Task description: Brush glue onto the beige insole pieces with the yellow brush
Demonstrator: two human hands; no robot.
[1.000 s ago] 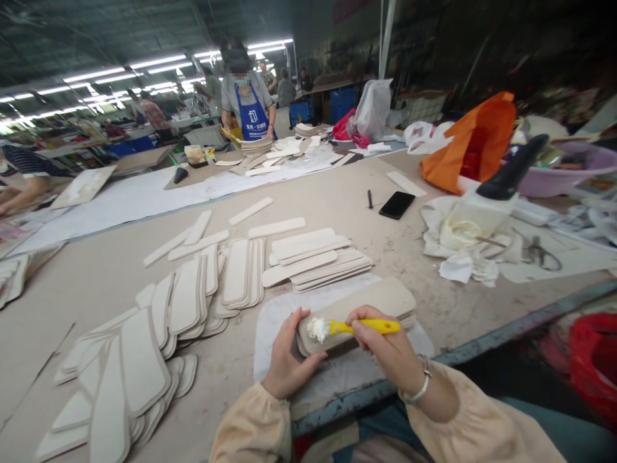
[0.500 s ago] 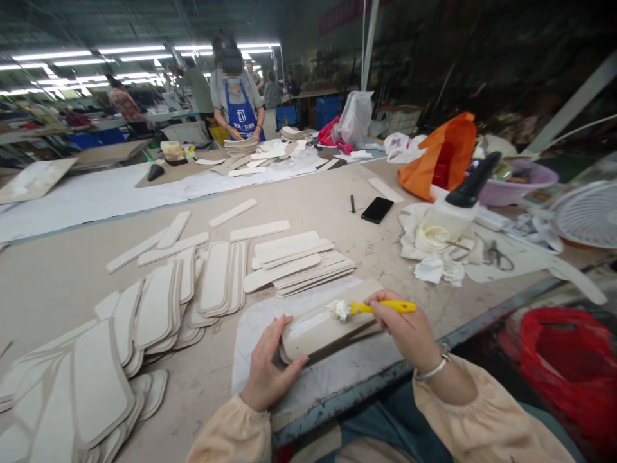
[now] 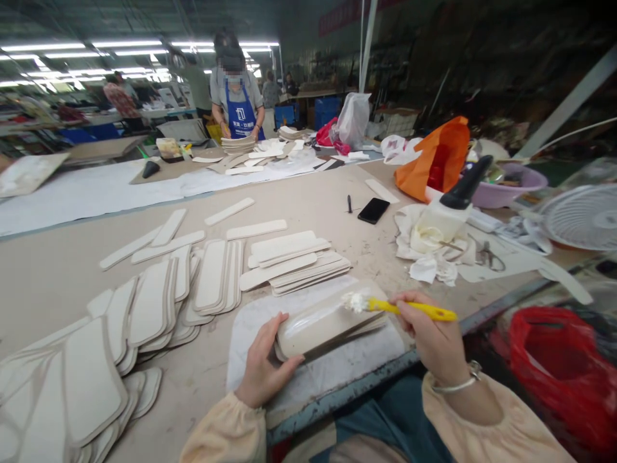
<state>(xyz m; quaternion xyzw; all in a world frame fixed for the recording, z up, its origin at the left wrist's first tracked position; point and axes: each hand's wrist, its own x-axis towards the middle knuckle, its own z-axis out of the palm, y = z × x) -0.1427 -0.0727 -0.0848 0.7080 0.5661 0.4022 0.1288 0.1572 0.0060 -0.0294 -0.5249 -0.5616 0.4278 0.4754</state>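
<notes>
My right hand (image 3: 432, 331) grips the yellow handle of a brush (image 3: 409, 310). White paste clings to the brush's bristles, which rest on the top board of a low stack of beige rounded boards (image 3: 321, 325). A wet, glossy film covers the left part of that top board, nearest my left hand. My left hand (image 3: 267, 360) holds the stack's left end, with the thumb at the near edge and the fingers at the far edge. Beneath the stack lies a white sheet (image 3: 250, 315).
Several piles of pale boards (image 3: 91, 379) spread to the left. Behind the stack are narrower strips (image 3: 308, 273). A phone (image 3: 373, 210), a white container (image 3: 441, 222), scissors (image 3: 489, 256) and an orange bag (image 3: 436, 161) are on the right. A co-worker in a blue apron (image 3: 243, 116) stands across the table.
The brush has travelled right along the top board, from near my left hand to near the far end, leaving a glossy film. My left hand stays at the stack's end. The view has shifted right.
</notes>
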